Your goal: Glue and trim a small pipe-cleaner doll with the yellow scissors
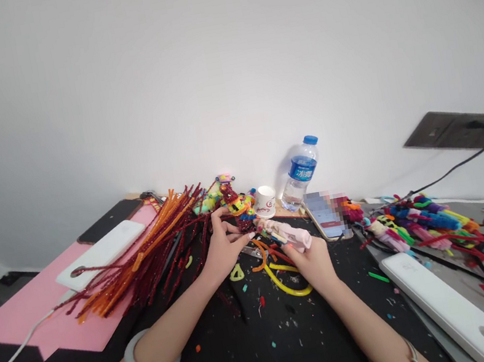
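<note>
My left hand [228, 241] is closed on a small pipe-cleaner figure [241, 206] in dark red, yellow and orange. Its fingertips hide part of the figure. My right hand [313, 263] grips a pale pink glue gun [296, 235], whose front end points left at the figure's lower part. Whether the two touch, I cannot tell. Under and between my hands lie a yellow pipe-cleaner loop [289, 290], orange pipe-cleaner pieces [261, 255] and a yellow-green bent piece [236, 273] on a black mat [305, 326].
Dark red and orange pipe cleaners [152, 253] lie over pink paper [104, 330] and a white device [100, 253]. A paper cup [266, 203], water bottle [301, 177] and phone [326, 219] stand behind. Pipe-cleaner pieces [427, 223] and another white device [451, 306] lie right.
</note>
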The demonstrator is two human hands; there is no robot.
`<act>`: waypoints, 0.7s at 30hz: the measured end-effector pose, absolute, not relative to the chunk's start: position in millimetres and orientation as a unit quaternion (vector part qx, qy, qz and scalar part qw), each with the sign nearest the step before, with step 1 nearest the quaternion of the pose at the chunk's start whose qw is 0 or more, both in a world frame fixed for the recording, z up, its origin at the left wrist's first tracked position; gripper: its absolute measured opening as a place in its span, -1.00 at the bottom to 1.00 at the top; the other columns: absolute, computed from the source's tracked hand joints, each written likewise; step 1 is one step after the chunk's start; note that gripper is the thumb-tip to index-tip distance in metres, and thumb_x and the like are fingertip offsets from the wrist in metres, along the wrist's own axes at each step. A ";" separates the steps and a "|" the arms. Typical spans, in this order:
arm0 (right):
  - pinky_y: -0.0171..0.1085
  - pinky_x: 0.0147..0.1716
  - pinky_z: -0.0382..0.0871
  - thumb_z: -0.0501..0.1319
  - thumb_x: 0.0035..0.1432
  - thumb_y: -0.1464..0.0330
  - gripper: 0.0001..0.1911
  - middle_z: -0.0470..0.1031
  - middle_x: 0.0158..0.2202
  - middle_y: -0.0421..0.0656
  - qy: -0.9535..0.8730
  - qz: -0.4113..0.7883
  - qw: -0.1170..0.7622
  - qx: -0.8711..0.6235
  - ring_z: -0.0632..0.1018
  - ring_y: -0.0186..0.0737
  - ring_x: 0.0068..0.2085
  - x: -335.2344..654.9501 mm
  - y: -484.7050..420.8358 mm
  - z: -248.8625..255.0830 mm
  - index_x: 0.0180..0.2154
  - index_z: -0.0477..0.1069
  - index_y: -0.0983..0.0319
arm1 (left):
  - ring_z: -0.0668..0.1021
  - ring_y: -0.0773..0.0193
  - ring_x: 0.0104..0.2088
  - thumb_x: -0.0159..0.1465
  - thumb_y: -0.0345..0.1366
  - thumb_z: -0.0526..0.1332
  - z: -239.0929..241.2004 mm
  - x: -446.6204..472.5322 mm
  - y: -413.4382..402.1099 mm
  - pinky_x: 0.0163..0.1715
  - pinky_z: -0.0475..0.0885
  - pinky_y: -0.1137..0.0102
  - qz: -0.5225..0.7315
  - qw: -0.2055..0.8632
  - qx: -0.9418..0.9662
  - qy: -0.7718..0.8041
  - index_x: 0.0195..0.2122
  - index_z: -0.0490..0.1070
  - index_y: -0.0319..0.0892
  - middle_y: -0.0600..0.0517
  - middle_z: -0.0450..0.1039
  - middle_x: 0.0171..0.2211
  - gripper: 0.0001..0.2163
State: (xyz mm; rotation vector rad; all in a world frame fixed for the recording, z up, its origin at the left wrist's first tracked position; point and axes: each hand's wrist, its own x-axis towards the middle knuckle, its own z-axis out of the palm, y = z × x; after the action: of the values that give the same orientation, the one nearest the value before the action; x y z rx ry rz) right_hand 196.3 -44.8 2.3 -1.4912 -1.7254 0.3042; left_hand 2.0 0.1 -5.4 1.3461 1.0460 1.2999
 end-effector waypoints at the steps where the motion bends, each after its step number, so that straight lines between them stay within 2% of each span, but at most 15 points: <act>1: -0.36 -0.48 0.31 0.15 0.03 0.31 -0.82 0.52 -0.50 -0.18 -0.685 0.122 0.407 -0.592 0.47 -0.28 -0.50 196.5 -44.7 1.8 -0.38 0.45 0.27 | 0.50 0.44 -0.50 0.03 -0.35 0.30 -5.8 2.0 0.3 -0.40 0.38 0.51 0.532 0.478 0.551 0.430 -0.01 -0.01 -0.01 0.26 0.19 -0.48 -0.43; 7: -0.37 -0.49 0.31 0.16 0.02 0.32 -0.81 0.53 -0.49 -0.17 -0.690 0.137 0.395 -0.591 0.48 -0.28 -0.51 195.9 -44.5 1.2 -0.35 0.47 0.29 | 0.51 0.44 -0.50 0.03 -0.38 0.29 -5.9 2.5 0.8 -0.37 0.41 0.47 0.530 0.480 0.551 0.430 -0.02 -0.01 -0.01 0.27 0.18 -0.48 -0.43; 13: -0.36 -0.38 0.35 0.15 0.02 0.36 -0.74 0.57 -0.34 -0.13 -0.701 0.179 0.389 -0.570 0.52 -0.25 -0.40 193.4 -47.3 6.2 -0.23 0.48 0.28 | 0.51 0.44 -0.49 0.02 -0.39 0.28 -4.9 2.7 1.3 -0.35 0.42 0.46 0.531 0.482 0.551 0.428 -0.02 -0.01 -0.01 0.26 0.17 -0.48 -0.43; 19: -0.38 -0.51 0.30 0.16 0.01 0.33 -0.84 0.49 -0.54 -0.20 -0.686 0.137 0.402 -0.590 0.46 -0.29 -0.52 195.8 -45.7 3.7 -0.40 0.45 0.28 | 0.50 0.45 -0.50 0.03 -0.36 0.28 -5.5 1.4 1.1 -0.37 0.41 0.48 0.531 0.471 0.558 0.430 -0.02 -0.01 -0.02 0.26 0.18 -0.48 -0.44; 21: -0.38 -0.52 0.29 0.16 0.01 0.32 -0.85 0.48 -0.55 -0.21 -0.683 0.131 0.409 -0.591 0.46 -0.29 -0.53 196.2 -44.6 3.4 -0.43 0.43 0.27 | 0.49 0.45 -0.51 0.04 -0.34 0.29 -5.6 1.2 0.7 -0.39 0.40 0.49 0.531 0.468 0.560 0.431 -0.02 -0.01 -0.02 0.27 0.18 -0.49 -0.44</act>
State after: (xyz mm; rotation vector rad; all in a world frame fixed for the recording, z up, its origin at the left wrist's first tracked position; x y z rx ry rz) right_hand 196.2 -44.6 3.4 -1.4894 -1.7202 0.3305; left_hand 1.2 0.7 -5.6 1.3739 1.0567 1.3033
